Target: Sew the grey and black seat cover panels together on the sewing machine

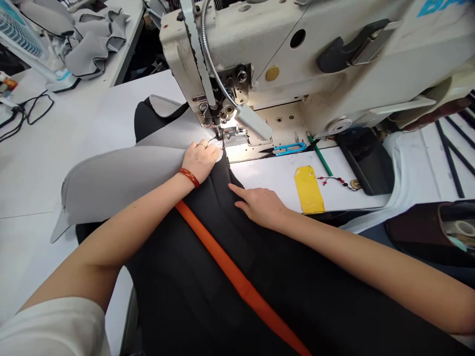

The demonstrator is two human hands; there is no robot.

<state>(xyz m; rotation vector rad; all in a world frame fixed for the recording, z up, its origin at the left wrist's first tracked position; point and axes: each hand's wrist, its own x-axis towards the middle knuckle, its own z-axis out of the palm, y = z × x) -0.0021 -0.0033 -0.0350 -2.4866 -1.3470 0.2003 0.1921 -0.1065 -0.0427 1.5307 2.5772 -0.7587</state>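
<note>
- Two bare hands work a stack of fabric at an industrial sewing machine [315, 44], seen from the head camera looking down over the person's own forearms.
- The left hand [200, 159] sits right at the presser foot [219, 134]. Its fingers are curled under and bunched tight on the edge of the grey panel [122, 178], knuckles up. A red bracelet [189, 176] circles the wrist.
- The right hand [260, 203] lies flat and open on the black fabric [208, 287], just in front of the machine bed. Its fingers are stretched out and gripping nothing, with the index finger pointing toward the left hand.
- The grey panel lies over the black fabric and fans out to the left across the white table [44, 163]. Its near edge meets the black fabric under the needle.
- An orange strip [230, 267] runs diagonally across the black fabric, from beneath the left wrist down toward the bottom of the frame.
- A small lamp [254, 121] on a flexible neck lights the needle area.
- Right of the needle, on the table, lie blue thread snips [289, 148], a green pencil [321, 158] and a yellow tag [308, 189], all well apart from both hands.
- A heap of grey cut pieces [92, 44] rests on a second table at the upper left.
</note>
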